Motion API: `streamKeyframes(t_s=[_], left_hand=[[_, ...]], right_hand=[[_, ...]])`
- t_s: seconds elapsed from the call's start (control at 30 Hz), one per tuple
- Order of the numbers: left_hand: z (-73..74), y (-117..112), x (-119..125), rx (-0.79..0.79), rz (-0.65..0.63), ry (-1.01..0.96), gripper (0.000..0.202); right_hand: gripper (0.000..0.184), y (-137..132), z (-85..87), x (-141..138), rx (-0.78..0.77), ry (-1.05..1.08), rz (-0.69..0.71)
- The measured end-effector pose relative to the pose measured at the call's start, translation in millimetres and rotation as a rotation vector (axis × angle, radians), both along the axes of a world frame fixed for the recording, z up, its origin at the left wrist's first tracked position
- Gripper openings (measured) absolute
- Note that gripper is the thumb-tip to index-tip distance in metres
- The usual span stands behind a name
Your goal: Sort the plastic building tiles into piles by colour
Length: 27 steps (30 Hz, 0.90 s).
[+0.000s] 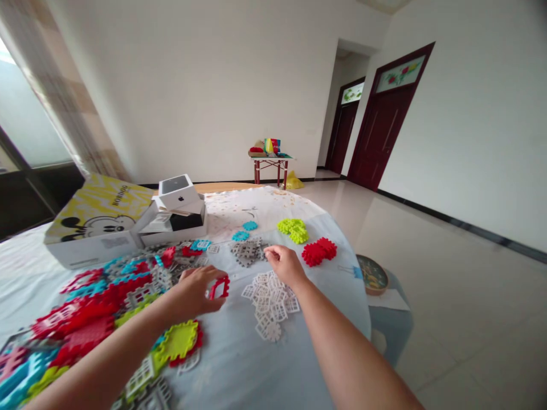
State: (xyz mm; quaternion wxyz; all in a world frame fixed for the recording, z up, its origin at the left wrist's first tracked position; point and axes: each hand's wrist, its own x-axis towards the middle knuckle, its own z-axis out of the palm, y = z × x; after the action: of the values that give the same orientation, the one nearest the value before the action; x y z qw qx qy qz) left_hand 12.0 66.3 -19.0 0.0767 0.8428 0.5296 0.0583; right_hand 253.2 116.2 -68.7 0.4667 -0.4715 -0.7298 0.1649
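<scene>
Between the thumb and fingers of my left hand [199,290] is a red toothed building frame [220,288], held above the cloth. My right hand [284,263] is closed in a pinch at the right edge of a heap of grey toothed pieces [247,251]; what it grips, if anything, is hidden. White window-grid pieces [271,302] lie in a pile just below my right hand. Beyond it sit a lime-green stack [293,230] and a red stack [318,251]. Two blue toothed pieces [240,235] rest behind the grey heap.
A large mixed pile of building pieces [92,313] spreads under and around my left forearm. At the back left stand a yellow-and-white cartoon box [102,213] and a white phone box [176,192]. Right of the table edge, a round patterned container [371,275] rests on a stool.
</scene>
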Motion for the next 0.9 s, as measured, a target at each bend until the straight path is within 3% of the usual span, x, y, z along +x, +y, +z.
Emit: streamKeyframes(t_s=[0.13, 0.3, 0.5, 0.6, 0.73, 0.8, 0.9], left_hand=[[-7.6, 5, 6, 0.043, 0.06, -0.091, 0.049], [-26.2, 16, 6, 0.02, 0.083, 0.053, 0.053], [-23.5, 26, 2, -0.071, 0.068, 0.146, 0.048], [-12.4, 36, 3, -0.018, 0.066, 0.087, 0.045], [20.9, 56, 21, 0.122, 0.123, -0.221, 0.055], [39.7, 66, 46, 0.137, 0.103, -0.319, 0.056], [55.0, 74, 101, 0.124, 0.031, -0.244, 0.057]], right_hand=[[0.021, 0, 0.6, 0, -0.01, 0.004, -0.003], [0.022, 0, 0.9, 1, -0.014, 0.011, -0.004], [0.021, -1, 4.6, 1, -0.03, 0.013, -0.019], [0.021, -1, 4.5, -1, -0.031, -0.005, -0.022], [0.02, 1, 0.8, -6, -0.043, -0.08, -0.039], [0.019, 3, -2.3, -9, -0.037, -0.128, -0.058], [0.019, 4, -8.2, -13, -0.039, -0.16, -0.073]])
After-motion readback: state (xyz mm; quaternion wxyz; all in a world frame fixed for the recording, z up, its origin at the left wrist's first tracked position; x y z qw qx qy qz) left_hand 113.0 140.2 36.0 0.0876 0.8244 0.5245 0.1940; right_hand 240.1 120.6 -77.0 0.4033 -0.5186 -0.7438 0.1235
